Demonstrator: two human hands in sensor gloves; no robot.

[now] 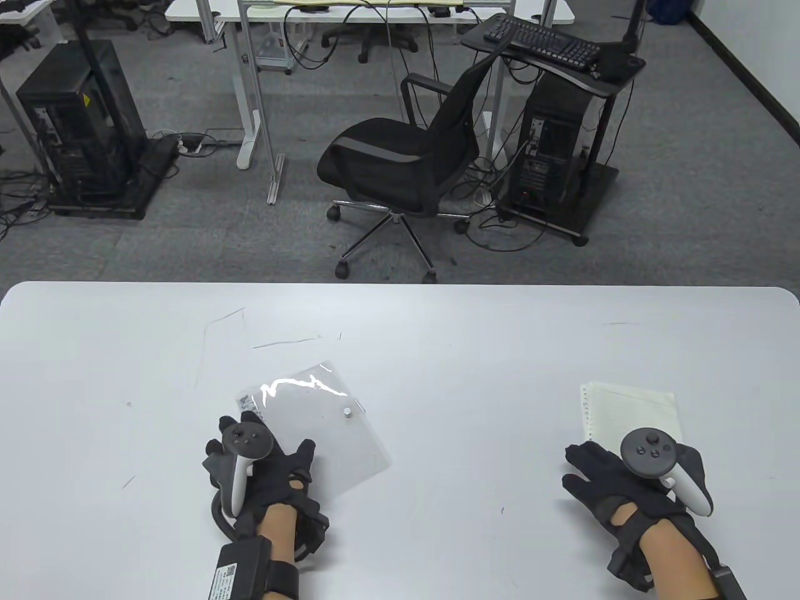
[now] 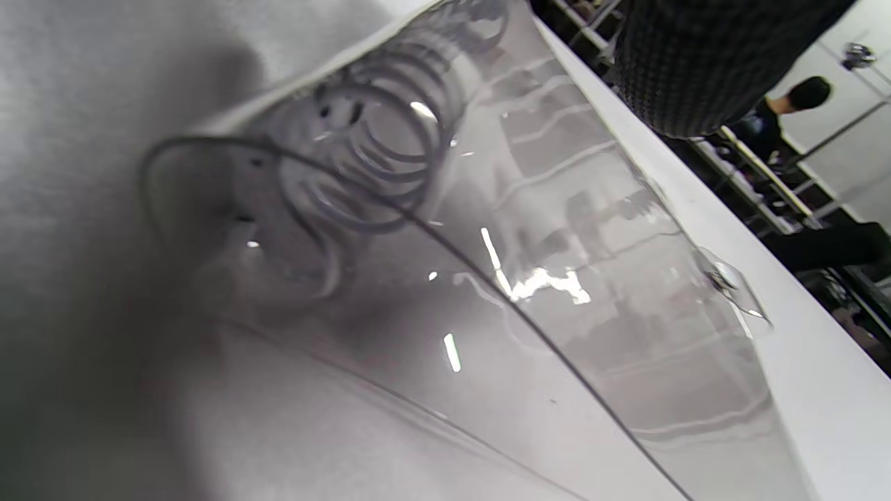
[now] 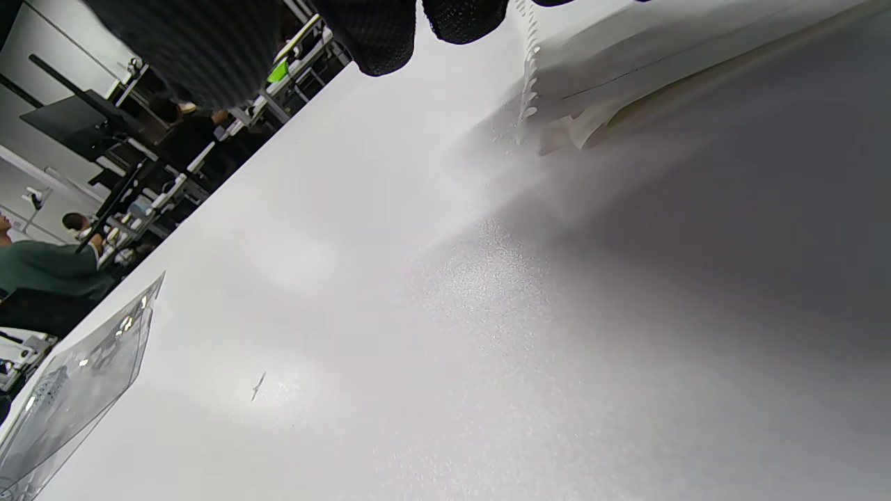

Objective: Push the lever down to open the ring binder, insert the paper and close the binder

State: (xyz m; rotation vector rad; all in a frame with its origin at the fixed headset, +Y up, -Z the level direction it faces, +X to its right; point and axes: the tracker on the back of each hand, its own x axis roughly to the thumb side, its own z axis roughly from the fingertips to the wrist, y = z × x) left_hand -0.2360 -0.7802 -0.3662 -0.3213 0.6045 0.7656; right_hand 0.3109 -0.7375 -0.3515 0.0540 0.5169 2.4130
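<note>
1. Clear plastic ring binder [image 1: 325,425] lies closed, lower left of centre on the white table [image 1: 437,337].
2. Left hand [image 1: 262,475] rests on binder's near-left corner w/ fingers spread flat, gripping nothing.
3. Paper [image 1: 631,409] sits lower right; right hand [image 1: 625,481] at its near edge, fingers relaxed, not gripping.

One binder [image 1: 325,419], clear, just ahead of the left hand [image 1: 262,469]. One paper stack [image 1: 631,415] just ahead of the right hand [image 1: 631,481]; sheet count cannot be told. Two gloved hands, one tracker on each. One table [image 1: 437,350]. Beyond the hands: one office chair [image 1: 406,162], two computer towers [image 1: 78,125], one keyboard [image 1: 540,40].
</note>
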